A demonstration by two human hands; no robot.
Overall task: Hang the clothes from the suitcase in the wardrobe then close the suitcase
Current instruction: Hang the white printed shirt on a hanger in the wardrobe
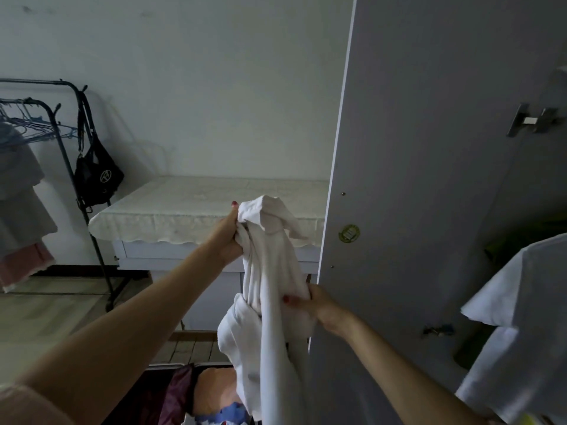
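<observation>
Gripping a white garment (270, 271), both hands, left (228, 237) raised, right (319, 305) seemingly lower.

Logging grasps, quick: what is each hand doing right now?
Left hand: grips the white garment near its top.
Right hand: grips the same garment lower down.

Being counted: two hands, left hand (227, 237) and right hand (319, 305); one white garment (270, 271) being held up; one wardrobe door (414, 179); one hanging white shirt (521, 326); one covered table (208, 210); one clothes rack (89, 191); one black bag (98, 176).
</observation>
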